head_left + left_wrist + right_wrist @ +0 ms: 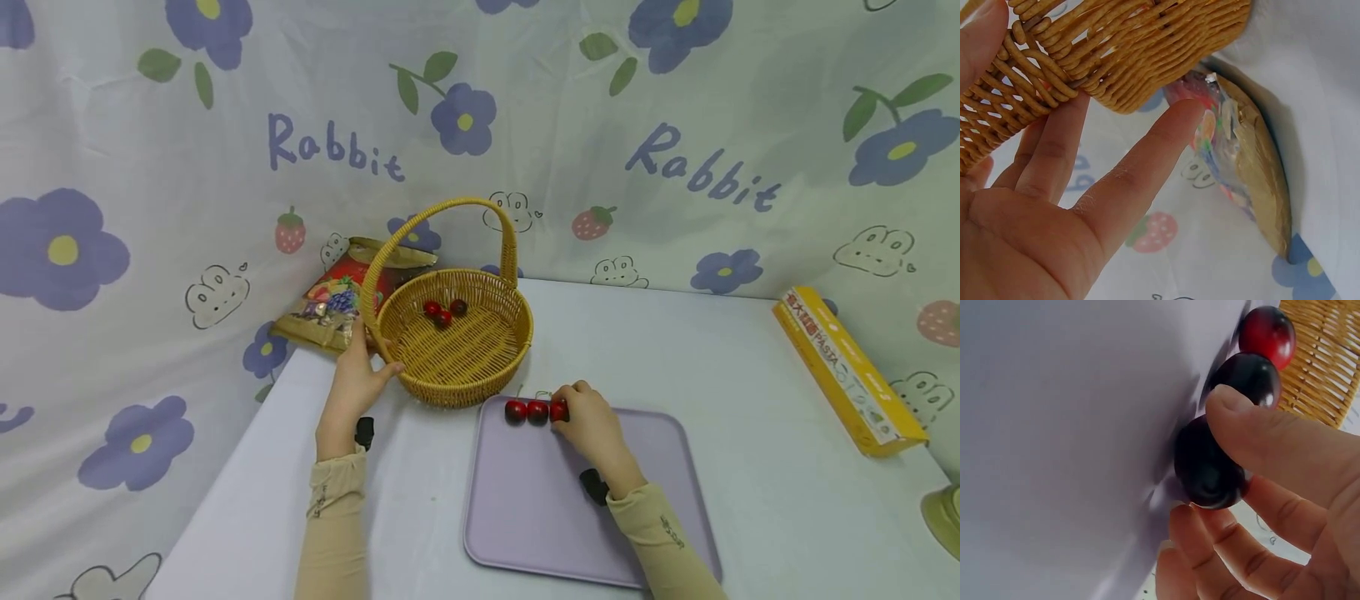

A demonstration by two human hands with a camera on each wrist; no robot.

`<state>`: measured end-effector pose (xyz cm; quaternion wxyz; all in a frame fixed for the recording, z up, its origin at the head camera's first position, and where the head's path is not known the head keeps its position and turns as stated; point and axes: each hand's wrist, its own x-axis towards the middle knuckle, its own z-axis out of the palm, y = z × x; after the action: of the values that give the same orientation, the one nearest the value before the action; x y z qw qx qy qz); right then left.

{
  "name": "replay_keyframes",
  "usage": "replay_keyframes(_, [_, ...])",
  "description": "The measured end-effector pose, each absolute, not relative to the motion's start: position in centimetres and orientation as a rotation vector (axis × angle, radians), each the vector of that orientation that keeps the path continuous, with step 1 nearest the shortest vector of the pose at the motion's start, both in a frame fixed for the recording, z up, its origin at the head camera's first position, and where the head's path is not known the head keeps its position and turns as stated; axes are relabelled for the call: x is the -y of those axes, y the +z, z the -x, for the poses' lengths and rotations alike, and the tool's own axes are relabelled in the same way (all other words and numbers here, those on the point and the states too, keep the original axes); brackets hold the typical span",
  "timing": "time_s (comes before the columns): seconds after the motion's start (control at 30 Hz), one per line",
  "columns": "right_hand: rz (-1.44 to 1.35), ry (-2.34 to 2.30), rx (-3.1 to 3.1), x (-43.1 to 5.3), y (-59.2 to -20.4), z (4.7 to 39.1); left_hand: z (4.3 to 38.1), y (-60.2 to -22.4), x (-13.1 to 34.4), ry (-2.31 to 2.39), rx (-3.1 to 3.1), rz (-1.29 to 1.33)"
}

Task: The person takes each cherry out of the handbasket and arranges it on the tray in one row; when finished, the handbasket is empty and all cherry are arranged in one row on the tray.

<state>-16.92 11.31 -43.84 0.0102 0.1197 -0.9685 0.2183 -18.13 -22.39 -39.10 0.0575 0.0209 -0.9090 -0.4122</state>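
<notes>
In the head view, a white cloth (pixel 480 75) printed with purple flowers and the word "Rabbit" hangs behind a white bench (pixel 405 508). On the bench lies a lilac tray (pixel 525 508), its long axis running left to right. Just beyond its left far corner stands a round wicker basket (pixel 465 387), upright, its tall handle arching from the near left to the far right. A shiny snack bag (pixel 322 312) lies behind the basket's left side; at far right, a yellow pasta box (pixel 847 371) slants lengthwise toward the person. The left hand (pixel 358 379) grips the basket's left side by the handle's foot, index finger straight. The right hand (pixel 592 421) pinches the rightmost cherry (pixel 559 411) between thumb and fingers at the tray's far edge. Two more cherries (pixel 527 412) sit left of it, the row running left to right, their thin stems pointing away from the person. Three cherries (pixel 443 319) rest inside the basket.
</notes>
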Motion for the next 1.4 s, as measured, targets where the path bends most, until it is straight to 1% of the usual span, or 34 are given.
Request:
replay_keyframes(0.2, [-0.403,0.703,3.036,-11.2,-43.3,17.4,18.0,-38.7,22.8,-1.249,2.760,-0.087])
replay_keyframes(0.3, [-0.371,0.726,3.058,-11.6,-42.1,18.0,18.0,-38.6,22.9,-1.252,2.756,-0.092])
replay_keyframes(0.43, [-0.343,0.781,3.054,-12.3,-39.5,19.4,17.9,-38.4,23.1,-1.250,2.753,-0.107])
replay_keyframes(0.63, [-0.391,0.951,3.006,-12.4,-34.8,22.3,17.9,-38.6,23.3,-1.237,2.747,-0.111])
replay_keyframes(0.8, [-0.455,1.096,2.995,-10.8,-31.6,24.8,17.9,-38.6,23.2,-1.239,2.740,-0.104])
replay_keyframes(0.9, [-0.556,1.286,2.977,-9.1,-30.5,26.5,17.9,-38.5,23.1,-1.237,2.731,-0.109])
replay_keyframes(1.03, [-0.619,1.726,2.914,-6.8,-30.1,28.8,17.9,-38.6,22.9,-1.238,2.727,-0.112])
replay_keyframes(1.17, [-0.535,2.061,2.858,-4.9,-30.8,30.5,17.9,-38.8,22.4,-1.247,2.741,-0.108])
replay_keyframes(1.3, [-0.436,2.278,2.824,-3.6,-31.7,31.6,17.9,-38.9,22.0,-1.248,2.733,-0.113])
replay_keyframes(1.4, [-0.308,2.446,2.781,-2.7,-32.5,32.3,17.9,-38.9,21.6,-1.239,2.730,-0.113])
